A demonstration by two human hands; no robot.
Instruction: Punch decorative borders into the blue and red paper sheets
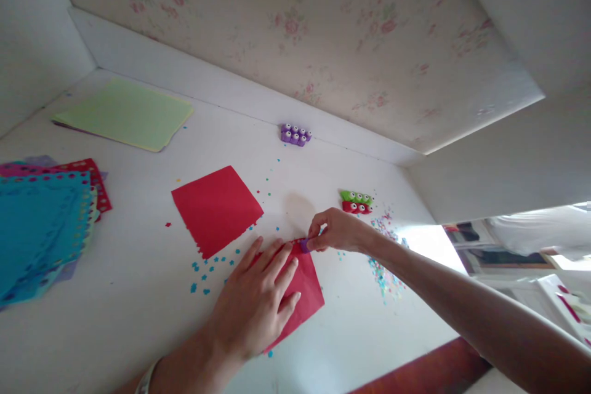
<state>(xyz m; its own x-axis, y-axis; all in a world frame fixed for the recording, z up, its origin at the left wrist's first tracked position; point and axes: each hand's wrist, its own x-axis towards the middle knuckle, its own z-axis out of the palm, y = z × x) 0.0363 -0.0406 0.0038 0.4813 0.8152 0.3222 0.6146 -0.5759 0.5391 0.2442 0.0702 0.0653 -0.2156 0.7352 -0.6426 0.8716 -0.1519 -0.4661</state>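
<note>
The left hand (259, 300) lies palm down with its fingers a little spread, pressing a red sheet (308, 292) to the white bench (152, 332); a pale band (146, 380) circles that wrist. The right hand (333, 231) pinches a small purple piece (304, 246) between thumb and fingers at the far edge of the same sheet. Just beyond the left fingertips lies a second red sheet (218, 210), small cut-outs nibbled along its near edge, with blue paper bits (213, 268) scattered beside it. Past the right hand sit a green and red cluster (356, 202) with eye-like white dots and a spread of mixed confetti (386, 265). Farther back stand similar purple pieces (295, 135). To the left are pale green sheets (127, 114) and, nearer, a fanned pile of blue sheets (39, 228) with perforated borders.
</note>
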